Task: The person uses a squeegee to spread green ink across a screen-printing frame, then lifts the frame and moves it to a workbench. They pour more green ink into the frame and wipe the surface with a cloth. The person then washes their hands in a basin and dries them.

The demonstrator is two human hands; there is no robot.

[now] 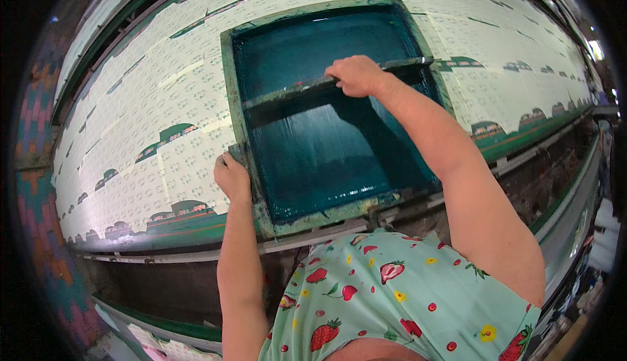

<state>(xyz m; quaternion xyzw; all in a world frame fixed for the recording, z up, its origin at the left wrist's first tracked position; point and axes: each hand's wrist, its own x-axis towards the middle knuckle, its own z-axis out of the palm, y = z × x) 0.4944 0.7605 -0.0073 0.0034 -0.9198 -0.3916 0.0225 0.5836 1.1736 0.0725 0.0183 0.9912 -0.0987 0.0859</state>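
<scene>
A screen printing frame with a paint-smeared border lies flat on the long printing table, its mesh covered in dark teal ink. Across the mesh runs a squeegee, a long stained bar that reaches nearly from one side of the frame to the other. My right hand is closed around the squeegee near its middle. At the frame's left side, my left hand grips the edge close to a small dark block; its fingers are partly hidden.
Pale fabric with small printed motifs and dark green shapes covers the table on both sides. A metal rail runs along the near table edge. Colored paving shows at far left, and cloths lie at far right.
</scene>
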